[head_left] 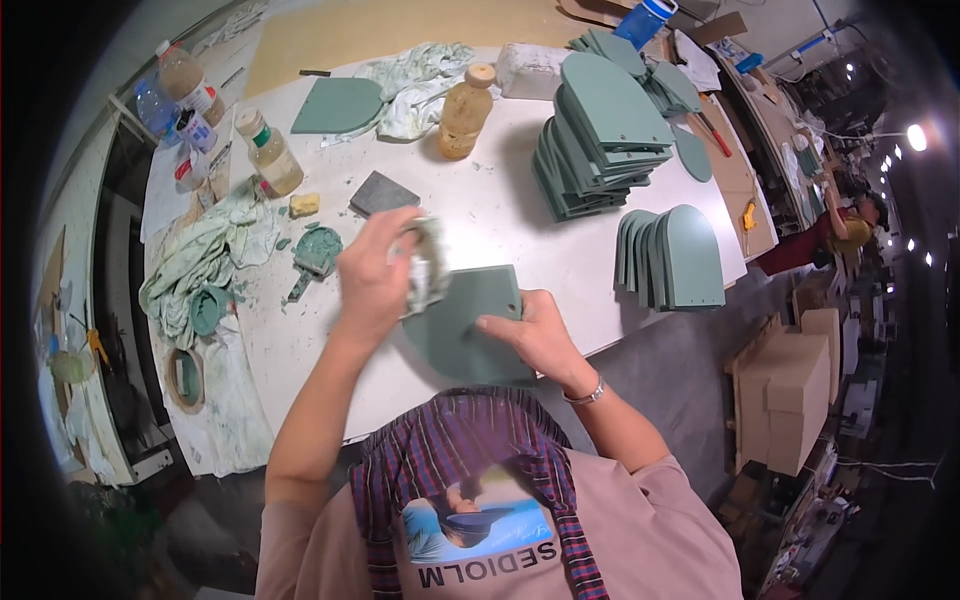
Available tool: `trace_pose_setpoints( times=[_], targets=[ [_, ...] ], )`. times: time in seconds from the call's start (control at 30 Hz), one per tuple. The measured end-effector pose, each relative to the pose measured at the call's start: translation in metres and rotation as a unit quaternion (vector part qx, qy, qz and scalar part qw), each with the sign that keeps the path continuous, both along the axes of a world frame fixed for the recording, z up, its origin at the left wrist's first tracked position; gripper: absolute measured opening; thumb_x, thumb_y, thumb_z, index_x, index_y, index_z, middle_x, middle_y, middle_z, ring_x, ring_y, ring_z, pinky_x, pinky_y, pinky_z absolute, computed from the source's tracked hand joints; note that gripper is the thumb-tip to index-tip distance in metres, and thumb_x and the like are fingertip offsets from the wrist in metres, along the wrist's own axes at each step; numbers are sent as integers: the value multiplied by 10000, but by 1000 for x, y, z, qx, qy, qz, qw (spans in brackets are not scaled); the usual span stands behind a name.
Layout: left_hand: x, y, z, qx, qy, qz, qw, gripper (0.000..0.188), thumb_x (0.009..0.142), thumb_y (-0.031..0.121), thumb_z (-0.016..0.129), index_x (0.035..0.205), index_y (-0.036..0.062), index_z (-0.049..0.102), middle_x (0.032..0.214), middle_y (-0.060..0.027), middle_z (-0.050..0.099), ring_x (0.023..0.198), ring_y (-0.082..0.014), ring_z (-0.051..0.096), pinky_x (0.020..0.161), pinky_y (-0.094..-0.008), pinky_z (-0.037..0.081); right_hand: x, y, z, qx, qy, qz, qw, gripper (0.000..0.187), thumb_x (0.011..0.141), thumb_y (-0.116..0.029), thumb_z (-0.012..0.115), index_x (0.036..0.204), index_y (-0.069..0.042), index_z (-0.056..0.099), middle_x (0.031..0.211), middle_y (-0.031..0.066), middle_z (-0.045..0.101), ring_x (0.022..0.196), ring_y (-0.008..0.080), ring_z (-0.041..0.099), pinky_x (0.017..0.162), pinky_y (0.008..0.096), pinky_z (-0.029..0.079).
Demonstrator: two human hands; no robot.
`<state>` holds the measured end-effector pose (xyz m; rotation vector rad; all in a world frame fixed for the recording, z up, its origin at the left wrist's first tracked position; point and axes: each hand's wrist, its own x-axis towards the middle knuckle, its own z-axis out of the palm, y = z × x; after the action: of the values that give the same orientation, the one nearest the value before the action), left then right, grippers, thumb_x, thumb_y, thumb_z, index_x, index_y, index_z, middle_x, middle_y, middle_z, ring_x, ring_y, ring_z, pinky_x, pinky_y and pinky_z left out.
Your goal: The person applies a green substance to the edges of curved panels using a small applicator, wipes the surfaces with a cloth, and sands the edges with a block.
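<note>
My left hand point(372, 270) is closed around a pale, green-stained rag point(428, 268), held against the left edge of a green panel point(462, 330). The panel has one straight end, one rounded end and a small hole near a corner. My right hand point(538, 338) grips its right side, thumb on the upper face and fingers out of sight underneath. Left of the rag, a small tub of green paste point(318, 250) has a scraper across it. A dark grey block point(384, 194) lies just beyond my left hand, and a yellow sponge piece point(304, 205) is farther left.
Tall stacks of green panels point(612, 105) stand at the back right, with a fanned row point(690, 258) at the right edge. Bottles point(466, 112) and crumpled cloths point(205, 245) occupy the far and left sides. Cardboard boxes point(785, 400) sit beyond the table; another person point(850, 230) is at far right.
</note>
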<state>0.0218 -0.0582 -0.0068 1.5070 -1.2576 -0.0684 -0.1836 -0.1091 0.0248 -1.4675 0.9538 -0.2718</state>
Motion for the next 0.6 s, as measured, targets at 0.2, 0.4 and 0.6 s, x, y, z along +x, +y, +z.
trace_pose_setpoints(
  times=[0.2, 0.4, 0.6],
  targets=[
    [-33, -14, 6, -32, -90, -95, 991, 41, 834, 39, 590, 869, 23, 603, 830, -136, 597, 729, -326, 591, 647, -393, 483, 4, 2, -9, -60, -57, 0, 997, 147, 801, -91, 681, 839, 51, 673, 647, -11, 596, 560, 39, 480, 482, 238, 382],
    [5, -1, -33, 18, -103, 0, 995, 58, 822, 76, 611, 808, 30, 578, 761, -122, 553, 682, -326, 564, 602, -415, 464, 1, -2, -9, -43, -79, -34, 995, 151, 792, -78, 681, 851, 60, 670, 668, -2, 615, 576, 44, 497, 491, 230, 393],
    [-41, -23, 12, -34, -100, -82, 991, 91, 843, 88, 615, 798, 13, 590, 754, -139, 573, 690, -335, 563, 623, -400, 465, -4, -5, -13, -27, -21, 7, 999, 169, 789, -57, 667, 904, 67, 681, 722, 22, 644, 652, 50, 539, 564, 234, 448]
  ],
)
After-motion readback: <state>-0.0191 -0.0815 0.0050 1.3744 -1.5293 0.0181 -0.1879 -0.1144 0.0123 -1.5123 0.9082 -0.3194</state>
